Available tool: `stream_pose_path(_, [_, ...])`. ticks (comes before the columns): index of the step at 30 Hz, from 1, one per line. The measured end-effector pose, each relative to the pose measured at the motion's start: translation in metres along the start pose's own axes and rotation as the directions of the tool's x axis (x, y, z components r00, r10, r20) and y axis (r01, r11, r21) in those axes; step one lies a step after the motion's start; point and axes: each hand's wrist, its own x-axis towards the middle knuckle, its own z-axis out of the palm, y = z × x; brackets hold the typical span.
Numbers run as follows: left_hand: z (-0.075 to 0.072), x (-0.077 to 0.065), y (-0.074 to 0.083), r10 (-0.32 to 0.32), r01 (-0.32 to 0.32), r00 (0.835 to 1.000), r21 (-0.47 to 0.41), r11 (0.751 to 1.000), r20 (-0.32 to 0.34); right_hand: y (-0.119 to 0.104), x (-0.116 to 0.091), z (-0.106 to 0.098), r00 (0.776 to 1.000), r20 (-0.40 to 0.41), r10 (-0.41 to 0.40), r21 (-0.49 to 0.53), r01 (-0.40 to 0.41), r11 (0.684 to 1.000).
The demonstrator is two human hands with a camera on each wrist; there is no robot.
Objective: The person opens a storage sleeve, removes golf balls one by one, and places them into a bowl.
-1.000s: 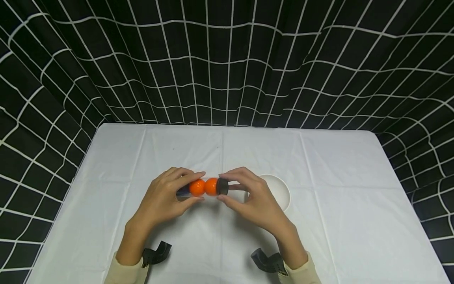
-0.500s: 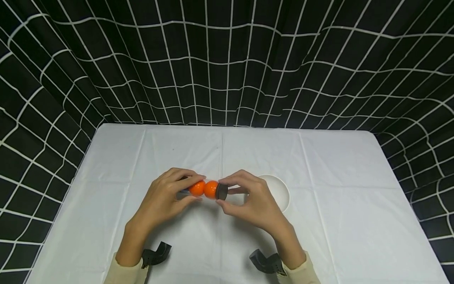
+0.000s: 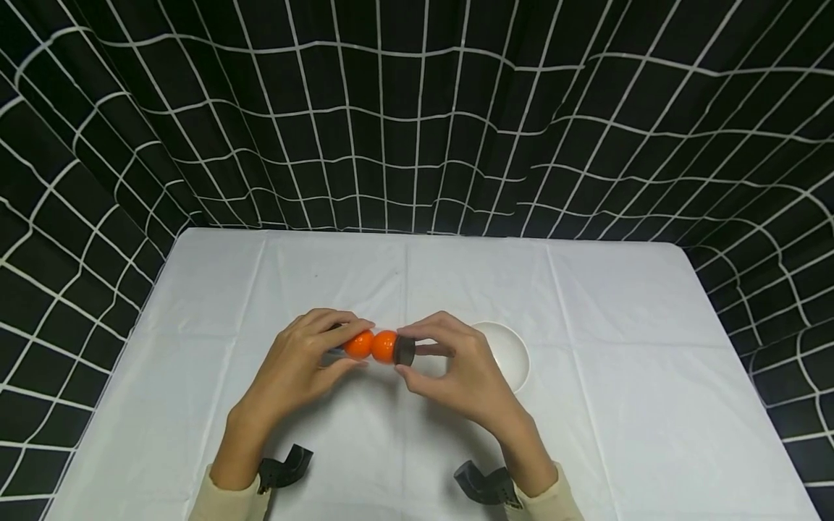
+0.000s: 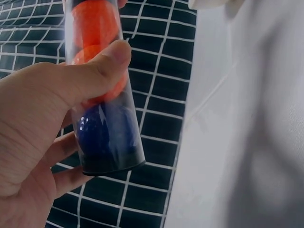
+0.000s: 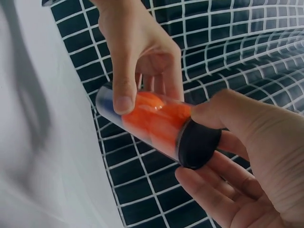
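Between both hands lies a clear tube [image 4: 124,142] with a black cap [image 3: 405,350] on its right end. Inside it, two orange balls [image 3: 384,347] sit side by side near the cap. A dark blue ball [image 4: 95,130] fills the tube's other end, mostly covered by fingers in the head view. My left hand [image 3: 296,362] grips the tube's body, thumb on the near side and fingers on the far side. With thumb and fingers, my right hand [image 3: 459,365] pinches the black cap, which sits against the tube's rim.
A round white dish [image 3: 515,354] stands on the white-covered table [image 3: 625,405], partly behind my right hand. Black curtain with a white grid [image 3: 391,130] surrounds the table at the back and sides. A black wrist mount [image 3: 287,469] sticks out from each cuff.
The tube's capped end has dipped slightly toward me, and the right hand's fingertips have shifted a little on the cap. The left hand keeps nearly the same hold.
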Motion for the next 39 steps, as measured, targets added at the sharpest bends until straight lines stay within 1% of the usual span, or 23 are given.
stream_pose_path(7, [-0.0002, 0.0001, -0.002, 0.007, -0.007, 1.0, 0.006, 1.0, -0.011, 0.0015, 0.0003, 0.004, 0.999, -0.035, 0.028, 0.026, -0.027, 0.999])
stream_pose_path(16, [0.0003, -0.0009, -0.0002, 0.006, -0.006, 1.0, 0.022, 1.0, -0.005, 0.0031, -0.0003, 0.003, 0.998, -0.044, 0.053, 0.054, -0.05, 0.997])
stream_pose_path(21, [0.0006, 0.0, 0.0014, 0.012, -0.012, 1.0, 0.021, 1.0, -0.005, 0.0034, -0.0001, 0.0003, 0.998, -0.026, 0.054, 0.066, -0.052, 0.996])
stream_pose_path(27, [0.0009, -0.0001, 0.0007, 0.014, -0.014, 1.0, 0.018, 1.0, 0.0, 0.0021, 0.0004, -0.0025, 0.999, 0.0, 0.046, 0.043, -0.046, 0.998])
stream_pose_path(39, [-0.0004, -0.0009, -0.0021, 0.009, -0.009, 1.0, 0.004, 1.0, 0.01, 0.0009, -0.0004, -0.0029, 0.998, 0.025, 0.052, 0.042, -0.053, 0.998])
